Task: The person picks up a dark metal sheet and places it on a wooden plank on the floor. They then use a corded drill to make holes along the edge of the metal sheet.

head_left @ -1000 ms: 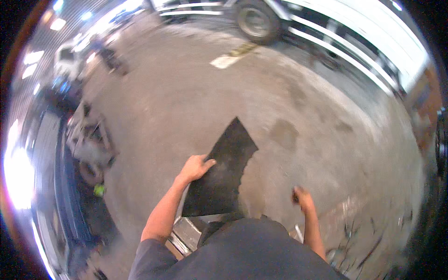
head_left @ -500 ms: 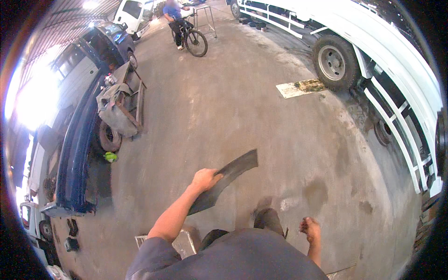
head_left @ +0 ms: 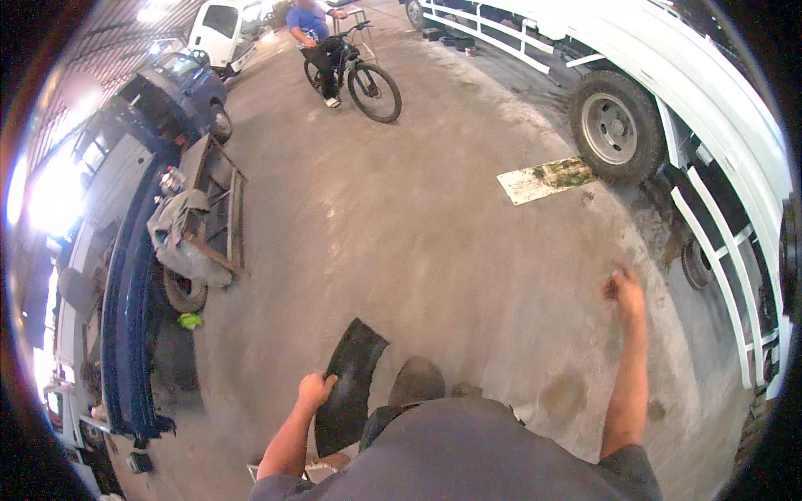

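My left hand (head_left: 317,387) grips the edge of a dark, flat, ragged-edged sheet (head_left: 351,367), which hangs beside my left leg, low in the head view. Out to the right, over the concrete, my right hand (head_left: 622,284) is raised with its index finger stretched out and the others loosely bent; it appears empty.
Ahead, a person (head_left: 309,33) in blue rides a bicycle (head_left: 372,92). A white truck (head_left: 718,83) with side rails lines the right, a metal plate (head_left: 526,184) beside its wheel. Along the left are a blue panel (head_left: 121,334), a metal stand (head_left: 234,209) with cloth, and parked vehicles.
My left hand has lowered the sheet toward my left leg. My right hand has swung up and forward to the right. The cyclist has come closer.
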